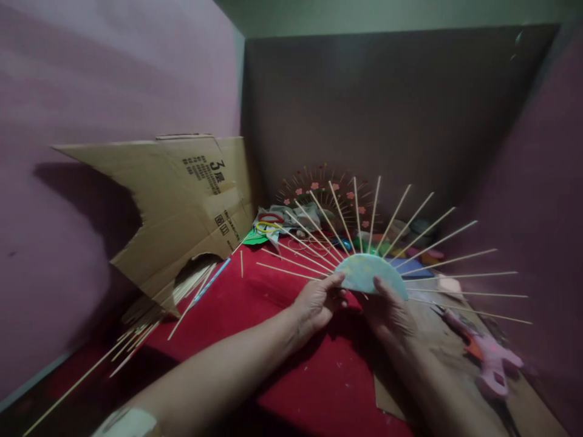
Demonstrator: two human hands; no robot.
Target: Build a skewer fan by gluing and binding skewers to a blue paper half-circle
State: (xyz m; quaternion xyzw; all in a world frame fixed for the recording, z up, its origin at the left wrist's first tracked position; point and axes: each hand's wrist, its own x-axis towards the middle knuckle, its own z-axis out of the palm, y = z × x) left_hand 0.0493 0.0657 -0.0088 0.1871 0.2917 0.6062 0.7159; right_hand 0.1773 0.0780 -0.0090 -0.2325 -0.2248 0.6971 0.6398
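Note:
Both my hands hold a pale blue-green half-disc (371,270) with thin wooden sticks (342,217) fanned out from its curved edge. My left hand (316,306) pinches its left corner, thumb on the front face. At the lower right, my right hand (392,306) grips the straight edge, with the thumb on the front and the other fingers hidden behind. The half-disc is raised above the red cloth (282,321), sticks pointing up and out to both sides.
A torn cardboard piece (182,194) leans at the left wall, with loose sticks (136,340) beneath it. A pink glue gun (494,364) lies on a cardboard sheet (446,358) at right. Behind are a stick decoration with pink flowers (314,186), yellow-handled scissors (268,227) and assorted craft items.

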